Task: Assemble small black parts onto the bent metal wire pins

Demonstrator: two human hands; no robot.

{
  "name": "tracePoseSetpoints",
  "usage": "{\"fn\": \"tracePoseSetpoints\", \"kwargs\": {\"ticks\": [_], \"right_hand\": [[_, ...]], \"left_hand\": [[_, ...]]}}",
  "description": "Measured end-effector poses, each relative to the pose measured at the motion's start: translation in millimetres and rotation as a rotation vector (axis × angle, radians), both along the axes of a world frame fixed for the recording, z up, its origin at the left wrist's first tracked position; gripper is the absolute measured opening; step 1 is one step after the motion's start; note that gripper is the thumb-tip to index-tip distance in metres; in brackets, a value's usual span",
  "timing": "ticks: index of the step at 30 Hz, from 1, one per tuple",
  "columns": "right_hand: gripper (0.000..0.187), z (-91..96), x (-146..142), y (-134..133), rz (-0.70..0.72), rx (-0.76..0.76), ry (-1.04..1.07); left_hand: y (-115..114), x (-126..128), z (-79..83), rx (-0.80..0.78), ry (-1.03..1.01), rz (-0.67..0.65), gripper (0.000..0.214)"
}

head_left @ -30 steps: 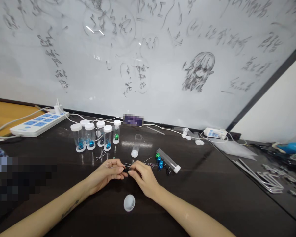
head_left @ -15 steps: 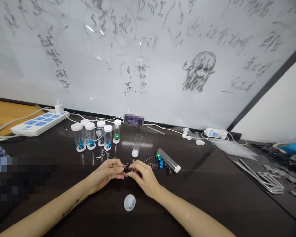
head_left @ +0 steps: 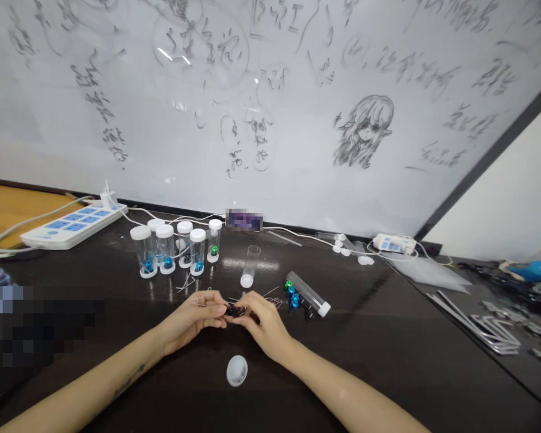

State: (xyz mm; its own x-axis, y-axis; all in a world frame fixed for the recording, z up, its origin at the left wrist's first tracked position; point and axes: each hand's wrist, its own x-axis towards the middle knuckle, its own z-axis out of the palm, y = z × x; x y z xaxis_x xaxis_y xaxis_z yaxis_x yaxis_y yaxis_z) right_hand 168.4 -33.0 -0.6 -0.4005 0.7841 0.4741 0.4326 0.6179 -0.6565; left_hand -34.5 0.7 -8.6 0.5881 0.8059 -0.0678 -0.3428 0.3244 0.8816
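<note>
My left hand (head_left: 197,316) pinches one side of a small black part (head_left: 234,311) between thumb and fingers. At the part's other side, the fingertips of my right hand (head_left: 264,322) close on it, hiding its exact shape. A thin metal wire or rod (head_left: 197,299) lies across the fingers of my left hand. Below the hands, a round white cap (head_left: 237,370) rests on the dark table. Small blue pieces (head_left: 294,298) and a green one (head_left: 289,284) lie right of my right hand, near several black bits (head_left: 308,311). Behind my fingers are thin wires (head_left: 274,297).
Several clear tubes with white caps (head_left: 165,249) stand at left back. An uncapped clear tube (head_left: 251,264) stands behind the hands; another tube (head_left: 310,293) lies to the right. A power strip (head_left: 72,225) sits far left, bent metal rods (head_left: 478,328) far right, and a whiteboard (head_left: 288,180) behind.
My right fingers have shifted slightly on the black part, and a little more of it shows. Everything else stays where it was.
</note>
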Motion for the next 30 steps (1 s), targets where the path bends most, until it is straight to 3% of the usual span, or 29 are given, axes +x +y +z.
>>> {"fn": "tracePoseSetpoints", "kwargs": {"ticks": [12, 16, 30], "right_hand": [[0.009, 2.3, -0.7, -1.5, -0.021, 0.004, -0.06], [0.017, 0.8, -0.5, -0.7, -0.053, 0.009, -0.114], [0.011, 2.5, -1.6, -2.2, -0.045, 0.049, -0.079]], "left_hand": [[0.1, -0.2, -1.4, 0.006, -0.01, -0.012, 0.009], [-1.3, -0.5, 0.4, 0.003, 0.003, -0.032, 0.01], [-1.0, 0.2, 1.3, 0.003, -0.003, 0.018, 0.011]]}}
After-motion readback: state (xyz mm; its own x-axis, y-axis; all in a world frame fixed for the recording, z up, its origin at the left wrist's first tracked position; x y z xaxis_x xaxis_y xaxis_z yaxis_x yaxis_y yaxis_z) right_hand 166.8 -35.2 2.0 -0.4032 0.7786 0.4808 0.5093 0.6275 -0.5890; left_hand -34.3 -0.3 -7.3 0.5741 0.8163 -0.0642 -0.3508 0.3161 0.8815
